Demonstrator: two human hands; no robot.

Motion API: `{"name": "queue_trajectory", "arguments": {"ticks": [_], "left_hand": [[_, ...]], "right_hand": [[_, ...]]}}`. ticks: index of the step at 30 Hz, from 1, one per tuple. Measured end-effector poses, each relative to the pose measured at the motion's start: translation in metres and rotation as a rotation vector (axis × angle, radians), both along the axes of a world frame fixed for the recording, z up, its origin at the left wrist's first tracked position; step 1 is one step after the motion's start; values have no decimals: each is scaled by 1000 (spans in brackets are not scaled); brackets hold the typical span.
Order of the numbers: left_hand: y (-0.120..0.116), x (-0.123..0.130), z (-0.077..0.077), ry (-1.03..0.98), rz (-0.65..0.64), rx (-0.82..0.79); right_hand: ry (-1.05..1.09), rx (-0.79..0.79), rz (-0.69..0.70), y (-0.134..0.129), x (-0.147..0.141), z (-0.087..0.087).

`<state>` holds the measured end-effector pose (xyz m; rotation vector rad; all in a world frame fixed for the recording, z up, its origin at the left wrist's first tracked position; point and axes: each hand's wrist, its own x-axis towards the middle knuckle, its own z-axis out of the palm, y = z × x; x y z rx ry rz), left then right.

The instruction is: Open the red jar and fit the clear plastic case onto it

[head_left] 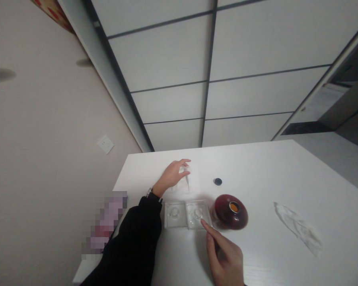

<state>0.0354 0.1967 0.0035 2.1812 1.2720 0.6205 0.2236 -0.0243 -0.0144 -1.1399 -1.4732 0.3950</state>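
Note:
My left hand (176, 172) reaches over the back of the white table, its fingers curved around a clear, crumpled-looking item (184, 180) too faint to make out fully. My right hand (225, 254) is at the front, index finger extended to the near edge of a clear plastic tray (186, 227) with two square compartments. Each compartment has a round raised shape in it. Just right of the tray sits a dark red, rounded pot (226, 210) with an orange-looking opening on top. A small dark round cap (218, 181) lies behind the pot.
A crumpled clear wrapper or tissue (298, 228) lies on the right part of the white table (256, 163). At the left edge is a blurred-out pinkish object (110, 222). A wall with a socket (105, 144) stands left, and panelled white doors (167, 75) rise behind.

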Motion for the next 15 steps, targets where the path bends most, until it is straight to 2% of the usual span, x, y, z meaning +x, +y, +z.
{"name": "queue_trajectory", "arguments": {"ticks": [5, 15], "left_hand": [[0, -2, -4, 22, 14, 3], [-1, -11, -6, 24, -6, 43]], "right_hand": [[4, -2, 8, -1, 0, -1], [-36, -41, 32, -4, 2, -15]]}}
